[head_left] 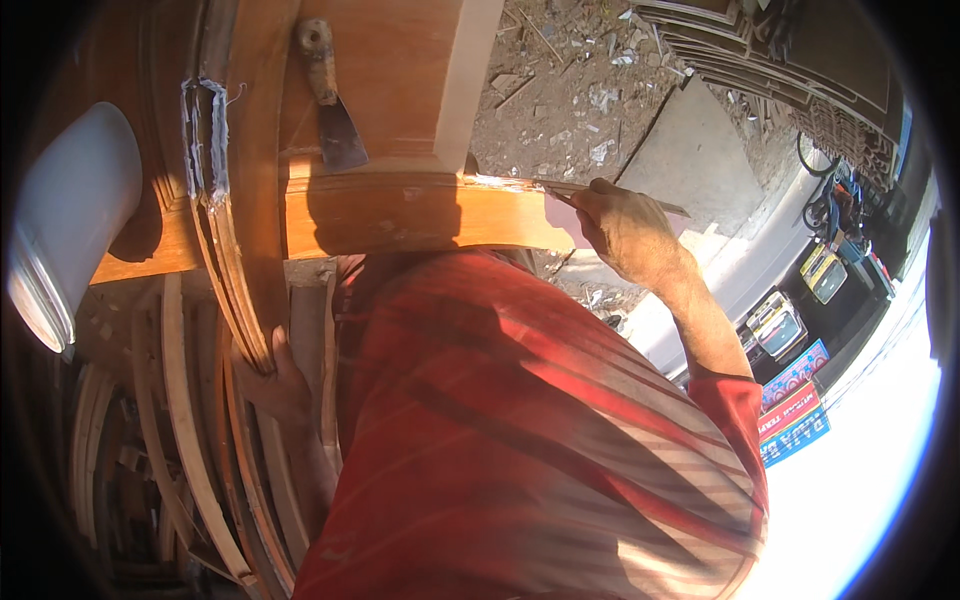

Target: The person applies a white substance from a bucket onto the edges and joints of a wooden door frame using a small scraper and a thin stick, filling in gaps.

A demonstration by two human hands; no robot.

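In the head view, the curved wooden frame (420, 215) served as the landmark for everything else. The right hand (625, 230) was at the frame's right end, its fingers pinched together around a thin flat blade (570, 190) whose tip lay against a pale smear of filler (500, 181) on the frame's upper edge. The left hand (275, 385) was below the frame's left part, curled around the lower end of a bent wooden strip (245, 250) that crossed the frame; the fingertips were hidden behind the wood. More whitish filler (205, 140) ran along a split near the top of that strip, above the frame. To my judgement, the filling would go best with the blade held at a low angle and drawn along the grain in one firm stroke, so the paste is pressed into the gap and the surplus is scraped flush, while the left hand keeps the piece from shifting. A second putty knife (335, 100) with a wooden handle lay on the flat panel (400, 70) just above the frame, untouched. A white plastic bucket (75, 215) stood to the left of the frame, close beside its end; its inside could not be seen, so what it contained could not be told. Beyond the frame, debris-strewn ground (570, 90) showed, and stacked curved mouldings (180, 440) lay below it.
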